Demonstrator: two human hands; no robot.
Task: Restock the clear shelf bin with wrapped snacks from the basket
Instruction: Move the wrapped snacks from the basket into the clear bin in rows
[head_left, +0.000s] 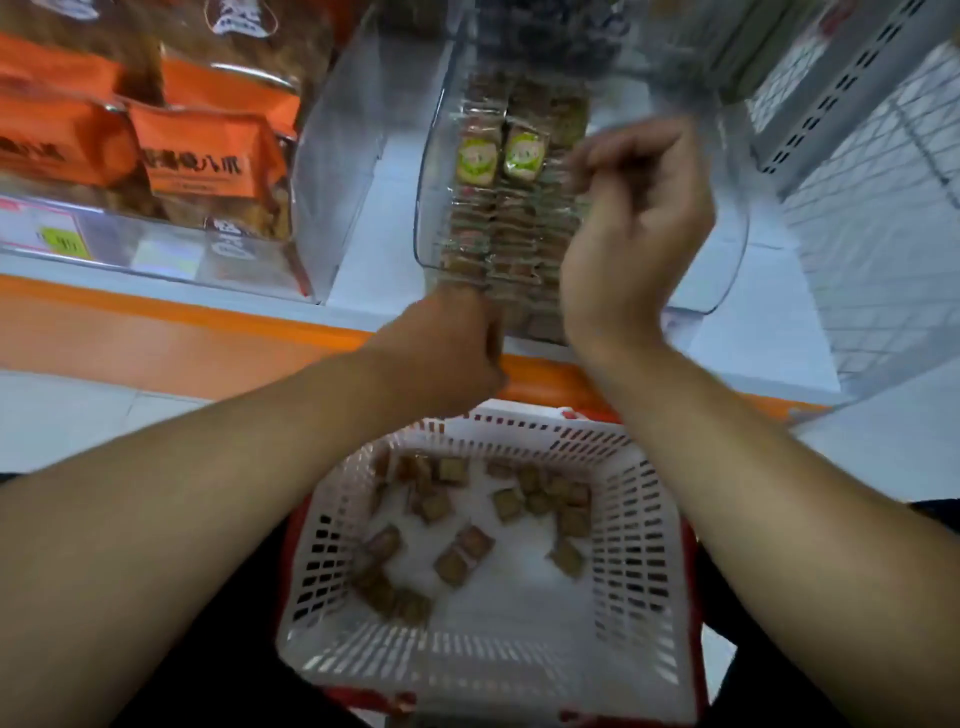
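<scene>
1. The clear shelf bin (431, 171) stands on the white shelf (363, 270) above its orange front edge (208, 317). Wrapped snacks (511, 218) lie in it in neat rows running from the bin's front lip back toward its far wall; two with green-and-white labels (524, 153) sit near the middle.
2. The right hand (631, 228) is raised over the right side of the bin, fingers curled inward toward the rows. Blur hides the fingertips, so I cannot tell whether they pinch a snack.
3. The left hand (457, 348) is at the bin's front lip, against the near end of the left rows. Its fingers are curled and turned away from the camera; whether they grip a snack cannot be told.
4. The white slotted basket (639, 525) sits below the shelf edge, near the person's lap, with loose brown snacks (462, 558) scattered across its floor, mostly along the far and left sides.
5. Judged step: placing and tidying snacks in the rows, well into the task, though plenty remain in the basket.
6. The next move likely calls for dropping a hand to the basket, pinching a few loose snacks, and lining them up with the existing rows.
7. Orange packaged goods (202, 156) fill the neighbouring bin at the shelf's left.
</scene>
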